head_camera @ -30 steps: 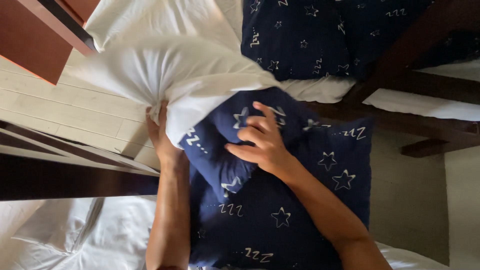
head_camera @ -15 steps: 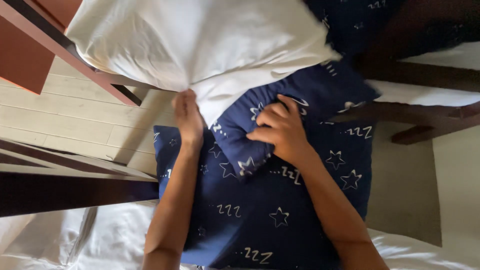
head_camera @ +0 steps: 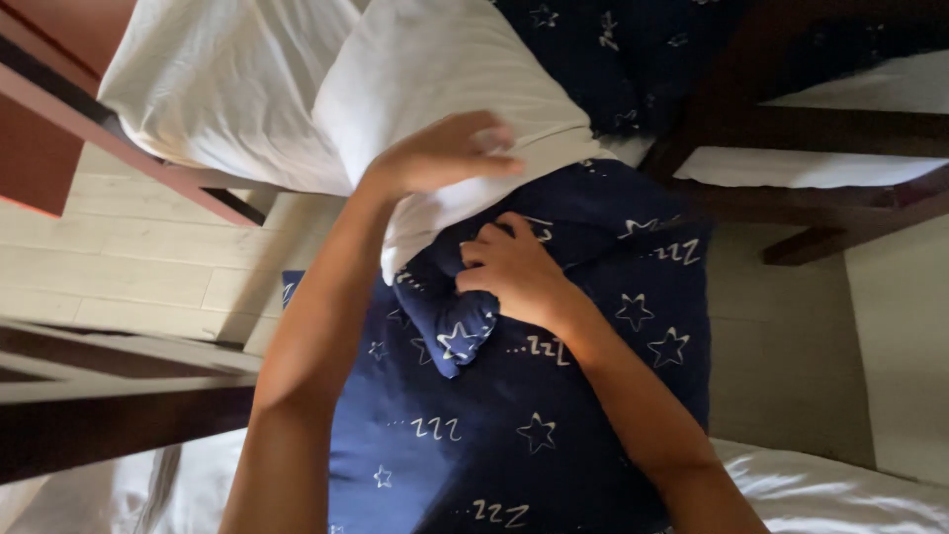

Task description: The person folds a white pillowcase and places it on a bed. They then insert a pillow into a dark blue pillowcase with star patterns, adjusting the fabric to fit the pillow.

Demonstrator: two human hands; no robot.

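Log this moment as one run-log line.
left hand: pressing on white pillow | right hand: gripping bunched edge of navy star pillowcase | pillow partly inside pillowcase

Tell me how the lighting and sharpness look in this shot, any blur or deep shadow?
Head view: daylight brightens the white pillow; the navy pillowcase sits in dim shade, its stars readable. The left hand is motion-blurred at the fingertips; the right hand is sharper. The dark wooden frame is nearly black.
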